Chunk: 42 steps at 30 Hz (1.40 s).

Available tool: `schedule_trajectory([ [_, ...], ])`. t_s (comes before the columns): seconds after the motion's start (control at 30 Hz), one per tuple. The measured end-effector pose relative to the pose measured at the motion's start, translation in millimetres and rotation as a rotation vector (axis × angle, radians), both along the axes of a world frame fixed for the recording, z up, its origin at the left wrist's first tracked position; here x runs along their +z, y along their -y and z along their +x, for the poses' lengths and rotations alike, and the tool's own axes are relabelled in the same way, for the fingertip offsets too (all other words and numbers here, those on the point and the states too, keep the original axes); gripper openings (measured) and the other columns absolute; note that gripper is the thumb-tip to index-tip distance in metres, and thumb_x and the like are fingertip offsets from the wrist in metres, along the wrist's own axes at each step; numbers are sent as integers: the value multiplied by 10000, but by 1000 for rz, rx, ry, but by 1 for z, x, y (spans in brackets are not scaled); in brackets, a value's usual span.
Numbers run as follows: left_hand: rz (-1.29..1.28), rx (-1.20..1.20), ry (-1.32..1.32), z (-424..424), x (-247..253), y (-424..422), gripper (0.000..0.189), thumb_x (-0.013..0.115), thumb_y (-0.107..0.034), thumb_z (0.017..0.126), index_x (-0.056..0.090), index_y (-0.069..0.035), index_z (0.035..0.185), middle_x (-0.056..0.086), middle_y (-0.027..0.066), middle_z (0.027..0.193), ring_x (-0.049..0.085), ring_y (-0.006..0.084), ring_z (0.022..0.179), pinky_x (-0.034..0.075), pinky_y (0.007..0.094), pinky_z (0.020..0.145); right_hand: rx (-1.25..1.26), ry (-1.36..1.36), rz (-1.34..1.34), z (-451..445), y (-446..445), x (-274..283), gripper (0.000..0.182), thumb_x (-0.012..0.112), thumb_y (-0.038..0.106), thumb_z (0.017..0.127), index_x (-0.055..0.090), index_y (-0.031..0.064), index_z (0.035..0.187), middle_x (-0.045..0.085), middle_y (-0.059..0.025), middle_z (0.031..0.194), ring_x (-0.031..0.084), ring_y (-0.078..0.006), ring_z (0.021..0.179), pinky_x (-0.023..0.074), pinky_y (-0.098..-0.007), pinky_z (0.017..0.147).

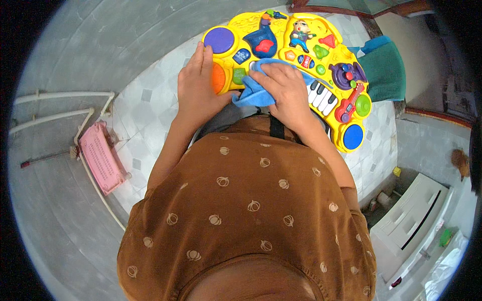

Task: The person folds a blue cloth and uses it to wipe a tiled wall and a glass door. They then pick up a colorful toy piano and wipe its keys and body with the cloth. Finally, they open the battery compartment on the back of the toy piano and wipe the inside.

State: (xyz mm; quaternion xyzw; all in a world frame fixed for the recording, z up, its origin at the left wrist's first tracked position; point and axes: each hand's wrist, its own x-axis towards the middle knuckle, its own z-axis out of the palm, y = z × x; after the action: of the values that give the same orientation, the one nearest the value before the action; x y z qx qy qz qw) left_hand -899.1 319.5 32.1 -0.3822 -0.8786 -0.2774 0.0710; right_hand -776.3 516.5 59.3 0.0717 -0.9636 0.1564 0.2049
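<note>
A yellow toy music table (280, 49) lies in front of me, with its raised shapes and coloured pads facing up. My left hand (196, 82) grips its left edge, fingers beside the purple drum pad (218, 40) and the orange pad (219, 78), thumb along the near edge. In my right hand (284, 88) is a crumpled blue cloth (258, 92), pressed on the toy's near middle. The cloth and hand hide part of the toy's keyboard (322, 98); its right-hand keys show. Right of the keys is a red toy guitar (349, 104).
Grey-and-white tiles (147, 113) cover the floor. A green-and-blue chair or stool (382, 71) stands beyond the toy's right side. Against the left wall are white pipes (64, 95) and a pink plastic stool (102, 158). A white cabinet (410, 210) stands at lower right.
</note>
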Motion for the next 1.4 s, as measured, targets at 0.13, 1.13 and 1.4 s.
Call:
schedule_trajectory([
  [0.13,15,-14,-43,-1,-6,1,1113,860,-431,654,315,25,1511,317,229,1576,392,349,1399,325,474,1093,118,63,6,13,0,-6,529,698,-16,595,698,135,1102,655,-55,1132,580,-291,1086,455,-425,878],
  [1.13,785,70,726,11,-58,24,1097,838,-385,801,138,9,1547,542,176,1374,566,293,1241,414,386,1098,326,-3,67,-66,74,-5,549,732,72,672,666,116,1215,625,-109,1277,518,-307,1301,403,-454,1081],
  [1.4,579,50,475,12,-55,32,1114,869,-267,768,144,-3,1571,493,163,1447,520,260,1295,388,374,1113,252,-61,-85,-47,52,-6,515,719,44,630,679,63,1143,640,-133,1237,575,-326,1225,469,-444,1018],
])
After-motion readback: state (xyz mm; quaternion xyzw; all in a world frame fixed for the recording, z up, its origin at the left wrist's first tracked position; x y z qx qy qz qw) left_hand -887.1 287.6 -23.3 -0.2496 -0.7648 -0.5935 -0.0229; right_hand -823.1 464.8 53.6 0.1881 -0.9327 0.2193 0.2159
